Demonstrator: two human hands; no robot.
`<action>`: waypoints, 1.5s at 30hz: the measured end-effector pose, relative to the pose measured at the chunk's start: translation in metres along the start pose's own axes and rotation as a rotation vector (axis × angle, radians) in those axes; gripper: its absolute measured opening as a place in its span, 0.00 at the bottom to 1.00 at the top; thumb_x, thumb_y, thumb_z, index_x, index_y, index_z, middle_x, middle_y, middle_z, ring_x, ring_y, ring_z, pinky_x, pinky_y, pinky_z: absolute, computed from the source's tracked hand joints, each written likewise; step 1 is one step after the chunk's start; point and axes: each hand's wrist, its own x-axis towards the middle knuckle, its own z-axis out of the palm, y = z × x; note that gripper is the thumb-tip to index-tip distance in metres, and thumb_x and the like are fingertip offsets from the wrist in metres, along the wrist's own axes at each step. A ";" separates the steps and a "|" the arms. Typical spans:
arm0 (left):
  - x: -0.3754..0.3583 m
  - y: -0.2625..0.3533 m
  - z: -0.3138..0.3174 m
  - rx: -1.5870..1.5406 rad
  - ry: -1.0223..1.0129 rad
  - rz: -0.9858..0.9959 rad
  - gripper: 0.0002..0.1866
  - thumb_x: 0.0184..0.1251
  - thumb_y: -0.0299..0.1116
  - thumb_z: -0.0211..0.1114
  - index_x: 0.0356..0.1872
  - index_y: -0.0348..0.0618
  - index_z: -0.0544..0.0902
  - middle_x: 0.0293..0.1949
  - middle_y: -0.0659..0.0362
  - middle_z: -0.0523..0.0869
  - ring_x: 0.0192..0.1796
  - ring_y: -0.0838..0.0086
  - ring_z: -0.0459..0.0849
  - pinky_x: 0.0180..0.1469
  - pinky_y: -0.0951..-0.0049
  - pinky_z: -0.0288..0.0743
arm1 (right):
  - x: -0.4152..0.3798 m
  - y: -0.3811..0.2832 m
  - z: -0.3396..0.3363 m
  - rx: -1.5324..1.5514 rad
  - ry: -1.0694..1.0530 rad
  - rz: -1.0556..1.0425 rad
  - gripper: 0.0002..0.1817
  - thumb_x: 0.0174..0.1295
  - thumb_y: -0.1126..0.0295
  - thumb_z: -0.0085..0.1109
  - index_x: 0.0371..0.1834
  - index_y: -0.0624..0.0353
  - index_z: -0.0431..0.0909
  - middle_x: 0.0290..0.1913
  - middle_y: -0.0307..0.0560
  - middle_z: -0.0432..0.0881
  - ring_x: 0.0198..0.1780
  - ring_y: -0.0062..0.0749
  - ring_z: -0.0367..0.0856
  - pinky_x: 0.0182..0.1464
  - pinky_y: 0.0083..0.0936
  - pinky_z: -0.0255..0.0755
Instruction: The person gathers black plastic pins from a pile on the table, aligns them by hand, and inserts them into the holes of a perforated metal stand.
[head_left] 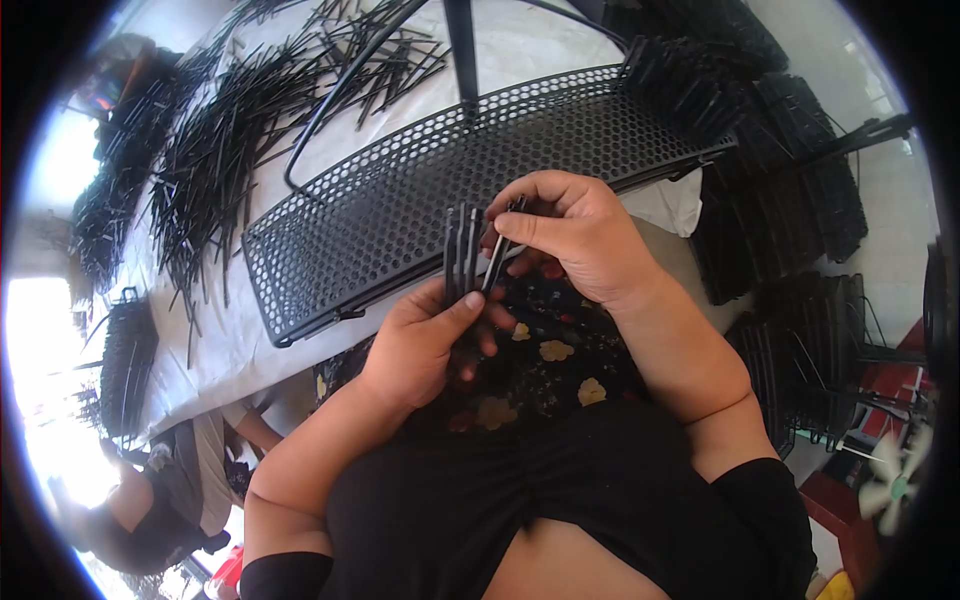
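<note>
My left hand grips a small bundle of thin black sticks, held upright above my lap. My right hand pinches one black stick between thumb and fingers, right beside the bundle. Both hands hover just in front of the near edge of a long curved black perforated mesh panel that lies on the white-covered table.
A large heap of loose black sticks spreads over the table's far left. Stacks of black mesh panels stand at the right. A small black basket sits at the left edge. Another person sits at lower left.
</note>
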 end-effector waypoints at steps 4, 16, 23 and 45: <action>-0.002 0.003 0.000 -0.015 0.053 0.003 0.12 0.77 0.34 0.54 0.52 0.38 0.77 0.40 0.53 0.86 0.32 0.75 0.83 0.22 0.82 0.74 | 0.008 -0.021 -0.028 0.154 0.041 -0.129 0.07 0.66 0.71 0.61 0.41 0.63 0.81 0.35 0.49 0.87 0.34 0.30 0.87 0.29 0.22 0.82; 0.002 0.003 -0.009 -0.157 0.181 -0.105 0.11 0.75 0.32 0.56 0.52 0.39 0.75 0.38 0.53 0.86 0.33 0.71 0.86 0.23 0.76 0.75 | 0.046 -0.043 -0.131 -0.247 0.905 -0.924 0.07 0.67 0.76 0.60 0.45 0.67 0.80 0.39 0.47 0.86 0.38 0.24 0.84 0.35 0.20 0.84; 0.002 0.003 -0.014 -0.192 0.135 -0.051 0.16 0.77 0.36 0.55 0.58 0.40 0.74 0.39 0.53 0.86 0.34 0.70 0.87 0.22 0.76 0.77 | 0.050 -0.040 -0.136 -0.422 0.960 -0.886 0.08 0.65 0.74 0.64 0.44 0.65 0.82 0.35 0.44 0.86 0.34 0.21 0.84 0.35 0.19 0.82; 0.005 -0.004 -0.009 -0.019 0.108 0.078 0.11 0.79 0.33 0.52 0.51 0.36 0.76 0.39 0.52 0.86 0.30 0.73 0.85 0.21 0.83 0.68 | 0.028 -0.032 -0.037 -0.556 0.391 -0.404 0.11 0.63 0.64 0.66 0.41 0.60 0.86 0.34 0.43 0.88 0.31 0.23 0.84 0.33 0.20 0.77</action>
